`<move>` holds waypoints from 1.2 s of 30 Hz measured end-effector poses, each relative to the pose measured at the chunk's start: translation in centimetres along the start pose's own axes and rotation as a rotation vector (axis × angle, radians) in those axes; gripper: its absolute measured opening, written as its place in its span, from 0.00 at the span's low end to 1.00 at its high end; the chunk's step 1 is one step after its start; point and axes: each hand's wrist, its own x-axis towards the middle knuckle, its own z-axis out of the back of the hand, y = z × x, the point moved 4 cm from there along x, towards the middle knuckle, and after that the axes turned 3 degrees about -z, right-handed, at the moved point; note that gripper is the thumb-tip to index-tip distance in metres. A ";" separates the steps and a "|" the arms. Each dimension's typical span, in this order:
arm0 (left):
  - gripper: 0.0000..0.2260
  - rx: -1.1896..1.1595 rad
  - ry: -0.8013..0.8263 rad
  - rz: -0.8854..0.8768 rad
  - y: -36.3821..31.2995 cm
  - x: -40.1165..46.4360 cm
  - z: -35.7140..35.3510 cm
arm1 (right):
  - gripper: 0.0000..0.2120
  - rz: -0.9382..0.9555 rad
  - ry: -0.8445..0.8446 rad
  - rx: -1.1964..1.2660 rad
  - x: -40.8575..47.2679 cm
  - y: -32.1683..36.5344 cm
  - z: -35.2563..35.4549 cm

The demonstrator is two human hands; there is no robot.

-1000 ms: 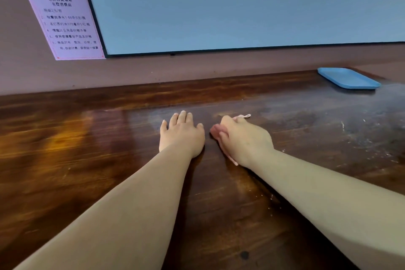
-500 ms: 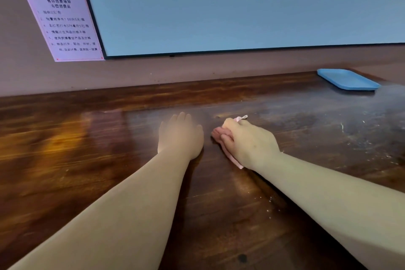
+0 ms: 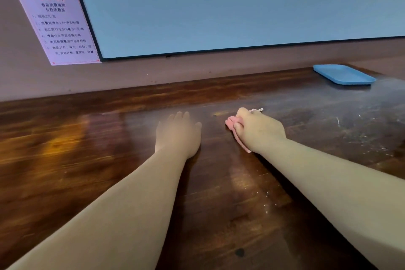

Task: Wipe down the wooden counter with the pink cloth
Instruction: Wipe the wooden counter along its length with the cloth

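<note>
The dark wooden counter (image 3: 87,160) runs across the whole lower view. My right hand (image 3: 260,130) lies on the pink cloth (image 3: 231,123) near the middle of the counter, fingers curled over its bunched left edge. Most of the cloth is hidden under that hand; a pink strip shows below the palm and a small white tag sticks out at the far side. My left hand (image 3: 178,133) rests flat on the wood just left of the cloth, fingers straight, apart from it.
A blue tray (image 3: 344,74) sits at the back right of the counter. White crumbs and smears mark the wood on the right. A brown wall with a large pale screen (image 3: 219,6) and a pink notice (image 3: 59,22) rises behind the counter.
My right hand has slid the cloth a little to the right, widening the gap to my left hand. My left hand stays flat in about the same spot.
</note>
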 end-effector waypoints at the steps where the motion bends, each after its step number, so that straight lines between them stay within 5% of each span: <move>1: 0.28 0.006 0.004 0.001 0.0 0.0 0.0 | 0.11 -0.029 -0.014 -0.004 0.3 0.2 0.1; 5: 0.29 0.038 0.015 0.005 0.0 0.0 0.2 | 0.05 0.075 0.017 -0.024 -0.2 2.3 -0.5; 10: 0.28 0.053 0.058 0.007 -0.2 -0.3 0.1 | 0.07 0.017 0.000 -0.019 1.3 2.5 -0.2; 15: 0.25 0.047 0.086 -0.009 -0.3 -0.6 0.3 | 0.13 0.168 0.044 0.099 2.2 6.1 -1.3; 21: 0.24 0.050 0.083 -0.004 -0.4 -0.9 0.5 | 0.12 -0.038 0.110 0.027 6.2 4.5 -1.6; 25: 0.24 0.059 0.087 -0.015 -0.3 -0.9 0.4 | 0.11 0.161 0.025 0.051 6.2 4.7 -2.0; 29: 0.24 0.072 0.088 -0.012 -0.2 -1.0 0.3 | 0.09 0.017 0.067 0.045 6.7 3.4 -1.4; 34: 0.24 0.087 0.080 -0.016 -0.1 -0.8 0.5 | 0.08 0.256 0.038 0.078 5.0 4.5 -1.8; 36: 0.24 0.085 0.081 -0.010 -0.1 -0.8 0.6 | 0.07 0.153 0.055 0.072 5.8 3.1 -1.5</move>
